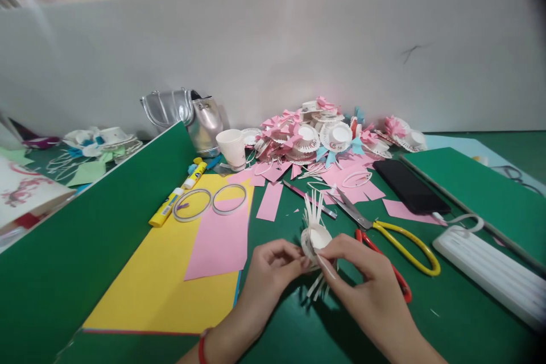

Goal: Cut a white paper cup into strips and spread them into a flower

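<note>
In the head view, the cut paper cup sits between my hands, just left of the scissors. My left hand's fingers clamp its side; my right hand's thumb and forefinger pinch a paper strip at its rim. I judge the step in hand to be shaping the strips; the next move seems to call for a light, steady pinch.
</note>
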The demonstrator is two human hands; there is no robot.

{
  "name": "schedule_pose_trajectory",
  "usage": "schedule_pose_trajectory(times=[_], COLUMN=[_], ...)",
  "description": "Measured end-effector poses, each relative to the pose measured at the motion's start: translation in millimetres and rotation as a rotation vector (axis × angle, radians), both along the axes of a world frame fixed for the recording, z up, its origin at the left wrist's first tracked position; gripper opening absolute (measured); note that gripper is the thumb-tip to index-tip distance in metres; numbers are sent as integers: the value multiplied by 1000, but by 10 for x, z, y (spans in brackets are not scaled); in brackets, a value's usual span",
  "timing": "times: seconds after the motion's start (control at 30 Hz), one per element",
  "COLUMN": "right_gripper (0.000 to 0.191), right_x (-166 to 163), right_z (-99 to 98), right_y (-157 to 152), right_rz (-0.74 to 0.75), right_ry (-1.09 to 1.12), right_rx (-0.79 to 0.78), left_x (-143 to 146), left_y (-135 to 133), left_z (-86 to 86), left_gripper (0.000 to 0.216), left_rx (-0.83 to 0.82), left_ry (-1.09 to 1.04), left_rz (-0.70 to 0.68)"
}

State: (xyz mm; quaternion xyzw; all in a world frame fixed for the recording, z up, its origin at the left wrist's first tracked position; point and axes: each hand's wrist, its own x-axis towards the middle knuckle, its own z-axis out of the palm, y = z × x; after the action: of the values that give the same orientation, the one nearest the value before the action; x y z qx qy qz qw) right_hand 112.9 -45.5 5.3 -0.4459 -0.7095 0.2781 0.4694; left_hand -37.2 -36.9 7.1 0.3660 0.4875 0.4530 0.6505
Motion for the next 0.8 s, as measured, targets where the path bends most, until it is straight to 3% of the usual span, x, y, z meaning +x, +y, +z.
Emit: schedule_pose_trajectory(times=[0.27,0.47,0.6,0.8], right_gripper=[15,14,14,8], right_x=[-35,25,58,70], right_z=[-3,28,56,11], right_y=[9,72,106,102], right_rz=[-36,145,181,170], right_ry=[189,475,606,590], right_rx=[-159,-440,-608,-650], left_x=[-4,-50,-60,-63], left_y=[-17,-18,-23,-33], left_z=[26,19,40,125], left_gripper=[20,17,17,17], left_rx=[70,82,109,221], left_ry=[56,-62,9,133], left_rz=[-64,-107,-133,-179])
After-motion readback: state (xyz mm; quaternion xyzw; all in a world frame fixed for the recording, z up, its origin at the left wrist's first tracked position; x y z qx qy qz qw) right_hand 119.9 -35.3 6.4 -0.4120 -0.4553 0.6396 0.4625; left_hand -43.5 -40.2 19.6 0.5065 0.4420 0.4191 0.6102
